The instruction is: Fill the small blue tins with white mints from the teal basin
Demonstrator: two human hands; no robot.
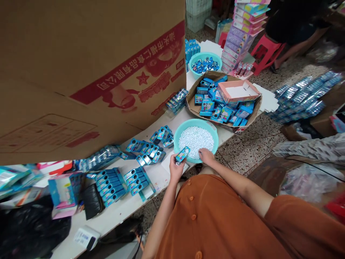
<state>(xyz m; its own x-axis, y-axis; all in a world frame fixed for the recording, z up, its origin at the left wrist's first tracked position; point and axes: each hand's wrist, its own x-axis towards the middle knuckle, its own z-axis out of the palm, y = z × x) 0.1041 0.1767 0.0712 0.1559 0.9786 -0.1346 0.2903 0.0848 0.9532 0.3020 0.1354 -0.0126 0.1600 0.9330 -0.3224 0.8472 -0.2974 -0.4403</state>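
Note:
My left hand [176, 168] is closed around a small blue box [183, 154] with a dark round spot, held over the near-left rim of a turquoise bowl [176, 135]. Small white pellets [196, 139] fill much of that bowl. Inside its near-right side, my right hand [207, 157] has its fingers curled together at the pellets; whatever lies between the fingertips is hidden. Left of the bowl, loose blue boxes [151, 150] lie on the white table [161, 176]. Closer to me, rows of similar boxes [137, 181] sit in display trays.
A tall cardboard carton [88, 64] stands along the table's far side. Beyond the bowl are a cut-down carton [249, 120] of blue boxes and another turquoise bowl [219, 64]. A black wallet [92, 201] lies at left. A person sits near a red stool [265, 52].

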